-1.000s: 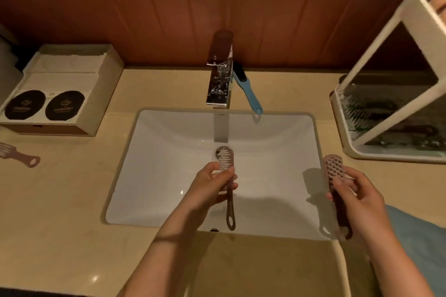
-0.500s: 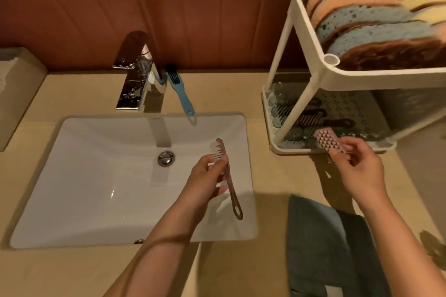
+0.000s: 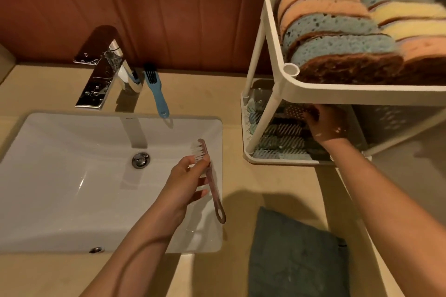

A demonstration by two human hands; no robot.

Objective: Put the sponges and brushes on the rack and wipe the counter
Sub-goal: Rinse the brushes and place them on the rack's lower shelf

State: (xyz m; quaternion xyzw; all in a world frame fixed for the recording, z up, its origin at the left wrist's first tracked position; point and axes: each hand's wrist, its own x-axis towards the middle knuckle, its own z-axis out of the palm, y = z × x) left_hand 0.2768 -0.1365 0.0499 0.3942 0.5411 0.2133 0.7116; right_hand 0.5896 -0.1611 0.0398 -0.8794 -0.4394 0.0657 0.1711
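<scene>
My left hand [image 3: 188,182] grips a pink brush [image 3: 212,183] by its handle over the right side of the sink, bristles pointing left. Inside the lower shelf of the white two-tier rack [image 3: 272,41], my right hand [image 3: 324,125] holds a second pink brush [image 3: 295,111], just above several brushes [image 3: 281,138] lying there. The top shelf is packed with blue, orange and yellow sponges [image 3: 337,31]. A blue brush [image 3: 155,90] lies on the counter beside the faucet. A dark teal cloth [image 3: 296,255] lies folded on the counter at the front.
A chrome faucet [image 3: 101,72] stands behind the white sink [image 3: 72,188]. The beige counter [image 3: 272,185] runs around the sink and under the rack. A brown panelled wall closes the back.
The view swung right, bringing the rack into sight. My right hand carried its pink brush from beside the sink into the rack's lower shelf. My left hand kept its brush over the sink.
</scene>
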